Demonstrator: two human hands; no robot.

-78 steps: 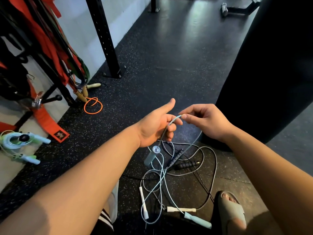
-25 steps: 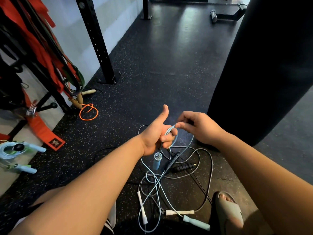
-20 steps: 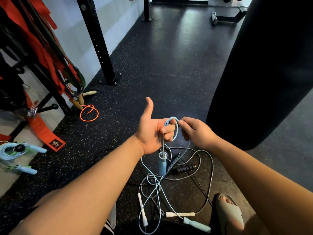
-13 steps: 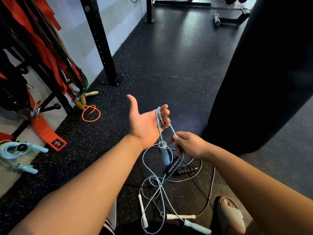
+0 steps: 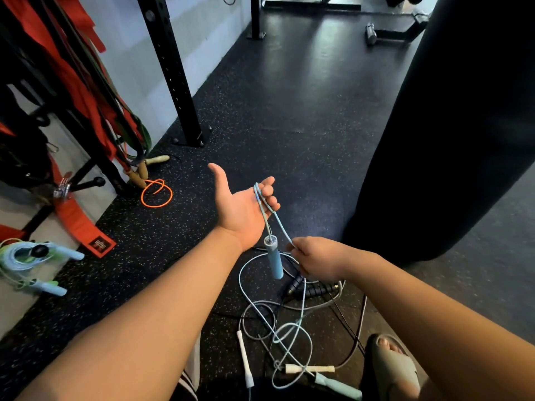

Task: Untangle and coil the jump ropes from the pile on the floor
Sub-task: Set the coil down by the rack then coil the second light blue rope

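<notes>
Tangle of thin jump ropes (image 5: 289, 328), pale blue, grey and black, lies on the speckled black rubber floor (image 5: 289, 140) at six o'clock, with a white stick handle (image 5: 244, 358) in it and a grey foam sandal (image 5: 390, 369) toward five. Just beyond, the right hand (image 5: 318, 259) has its grip pinched on the pale blue plastic rope (image 5: 282, 227). That cord runs up toward eleven o'clock and loops over the curled fingers (image 5: 267, 195) of the left hand (image 5: 240, 206), palm up, thumb spread wide. Its cylindrical blue handle (image 5: 275, 259) dangles between the hands. Farther off, an orange cord coil (image 5: 156, 193) lies at nine o'clock and a tall black punching bag (image 5: 448, 125) stands at two.
</notes>
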